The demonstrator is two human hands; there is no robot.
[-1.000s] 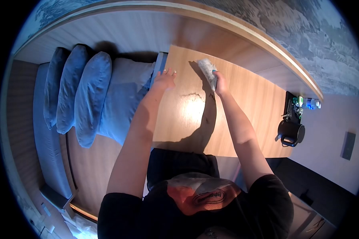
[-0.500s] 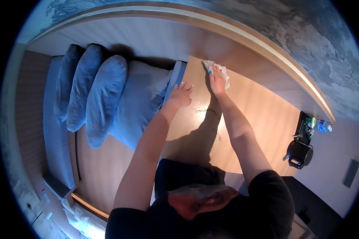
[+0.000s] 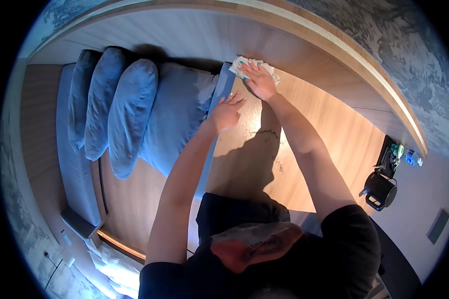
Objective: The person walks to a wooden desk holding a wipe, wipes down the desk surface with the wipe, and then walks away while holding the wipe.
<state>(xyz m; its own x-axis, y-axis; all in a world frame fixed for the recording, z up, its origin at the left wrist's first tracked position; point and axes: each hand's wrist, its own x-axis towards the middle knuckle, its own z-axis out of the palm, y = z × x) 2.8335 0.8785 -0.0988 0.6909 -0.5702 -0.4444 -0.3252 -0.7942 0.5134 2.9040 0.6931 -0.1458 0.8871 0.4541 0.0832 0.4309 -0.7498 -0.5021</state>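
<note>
My right hand [image 3: 261, 83] presses a crumpled white wipe [image 3: 238, 69], paper or cloth, onto the wooden tabletop [image 3: 329, 134] at its far left corner. Its fingers are stretched over the wipe, which spreads out around them. Empty and with fingers apart, my left hand [image 3: 226, 112] is at the left edge of the tabletop; whether it touches the surface I cannot tell. Dark crumb-like bits [image 3: 268, 133] lie in a scattered line on the wood between my arms, partly in shadow.
Blue-grey cushions [image 3: 133, 119] lean in a row on the left, beside the table. A raised wooden panel [image 3: 304, 50] borders the far side. At the right end stand a black kettle [image 3: 380, 189], a dark tray [image 3: 385, 154] and a plastic bottle [image 3: 412, 158].
My right hand has slid the wipe left and away from me, to the table's far corner. My left hand has shifted slightly. The camera view has moved a little.
</note>
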